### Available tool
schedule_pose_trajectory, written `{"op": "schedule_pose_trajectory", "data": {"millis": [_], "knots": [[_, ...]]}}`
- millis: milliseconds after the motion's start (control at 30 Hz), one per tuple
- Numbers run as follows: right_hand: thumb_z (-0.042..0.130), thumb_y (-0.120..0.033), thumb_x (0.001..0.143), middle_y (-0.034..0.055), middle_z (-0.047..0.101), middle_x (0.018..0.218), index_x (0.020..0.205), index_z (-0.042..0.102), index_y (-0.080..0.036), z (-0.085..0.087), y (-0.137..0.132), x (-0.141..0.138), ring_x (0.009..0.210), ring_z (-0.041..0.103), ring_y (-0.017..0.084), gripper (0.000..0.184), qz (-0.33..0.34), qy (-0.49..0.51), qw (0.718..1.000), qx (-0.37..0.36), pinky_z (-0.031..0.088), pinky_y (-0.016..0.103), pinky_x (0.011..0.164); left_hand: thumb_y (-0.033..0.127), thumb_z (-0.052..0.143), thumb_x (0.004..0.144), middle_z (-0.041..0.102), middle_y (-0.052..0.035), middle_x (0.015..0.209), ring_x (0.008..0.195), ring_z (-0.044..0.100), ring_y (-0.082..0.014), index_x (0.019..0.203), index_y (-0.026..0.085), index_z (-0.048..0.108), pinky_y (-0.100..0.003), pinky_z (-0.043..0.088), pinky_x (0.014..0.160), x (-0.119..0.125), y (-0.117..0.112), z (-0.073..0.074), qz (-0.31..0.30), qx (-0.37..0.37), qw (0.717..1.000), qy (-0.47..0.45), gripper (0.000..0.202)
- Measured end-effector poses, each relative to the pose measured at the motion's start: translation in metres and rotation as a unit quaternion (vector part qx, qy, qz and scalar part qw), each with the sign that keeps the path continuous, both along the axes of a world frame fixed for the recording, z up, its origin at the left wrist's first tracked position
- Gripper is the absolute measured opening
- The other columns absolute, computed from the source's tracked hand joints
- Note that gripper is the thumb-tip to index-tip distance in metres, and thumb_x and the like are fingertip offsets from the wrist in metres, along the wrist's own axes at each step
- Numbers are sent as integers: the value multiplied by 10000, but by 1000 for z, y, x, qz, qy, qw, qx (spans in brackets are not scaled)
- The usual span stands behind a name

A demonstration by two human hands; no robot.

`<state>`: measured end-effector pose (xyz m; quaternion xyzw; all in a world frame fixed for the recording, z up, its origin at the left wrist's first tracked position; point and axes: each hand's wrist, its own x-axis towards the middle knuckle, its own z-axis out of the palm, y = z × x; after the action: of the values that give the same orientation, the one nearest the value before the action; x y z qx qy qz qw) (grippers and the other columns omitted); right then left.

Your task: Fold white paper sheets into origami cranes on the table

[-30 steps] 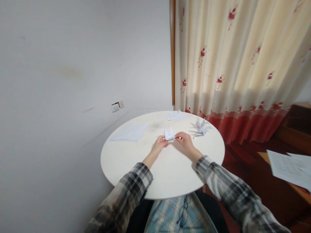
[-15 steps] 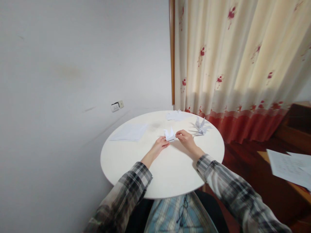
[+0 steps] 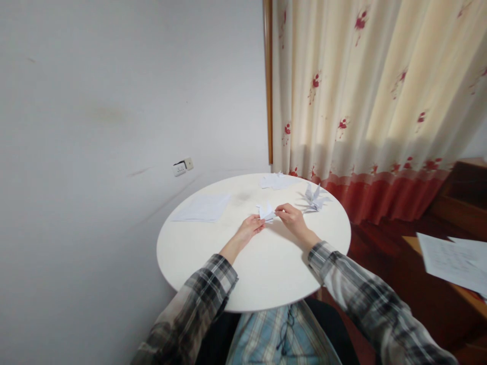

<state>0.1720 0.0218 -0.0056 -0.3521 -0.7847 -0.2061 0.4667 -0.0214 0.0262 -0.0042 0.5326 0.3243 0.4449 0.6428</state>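
Note:
A small folded white paper figure is held just above the round white table, near its middle. My left hand pinches its left end and my right hand pinches its right end, fingers closed on the paper. Both sleeves are plaid. A finished paper crane stands on the table just beyond my right hand.
A stack of white paper sheets lies at the table's left. More folded white paper rests at the far edge. A flowered curtain hangs behind. A wooden desk with papers stands at right. The wall is close on the left.
The paper figure's upright points have been lowered and flattened between my hands. My right hand has shifted slightly left and away; the view has drifted a little.

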Motion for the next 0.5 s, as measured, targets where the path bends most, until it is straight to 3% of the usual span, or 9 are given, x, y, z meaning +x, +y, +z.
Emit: {"op": "schedule_pose_trajectory", "data": {"millis": [167,300,400,500], "knots": [[431,-145,822,69,634,827,787,660,-194,-2,1,-2,772,564,155,237,13,37,998,-42,447,254,650,337,744,564,589,0,725,615,538,-70,848,149,523,-203,392,620,2,1,-1,33,19,999,12,406],[450,-192,807,76,641,898,930,624,-188,0,2,-5,763,583,157,214,46,151,979,-131,475,289,694,359,738,557,604,-3,726,606,548,-78,840,155,515,-200,377,586,2,3,-1,73,53,996,26,414],[478,-319,802,85,644,899,1015,575,-172,2,3,-6,688,590,151,275,52,290,926,-237,489,288,637,353,730,555,608,-4,721,610,554,-82,801,153,508,-200,382,581,2,4,-1,113,78,990,33,387],[436,-434,806,69,641,763,902,592,-160,3,5,-7,591,581,135,329,105,370,848,-365,480,263,557,342,728,544,596,10,668,573,538,-81,775,155,501,-194,374,542,2,5,0,141,104,984,40,375]]}}
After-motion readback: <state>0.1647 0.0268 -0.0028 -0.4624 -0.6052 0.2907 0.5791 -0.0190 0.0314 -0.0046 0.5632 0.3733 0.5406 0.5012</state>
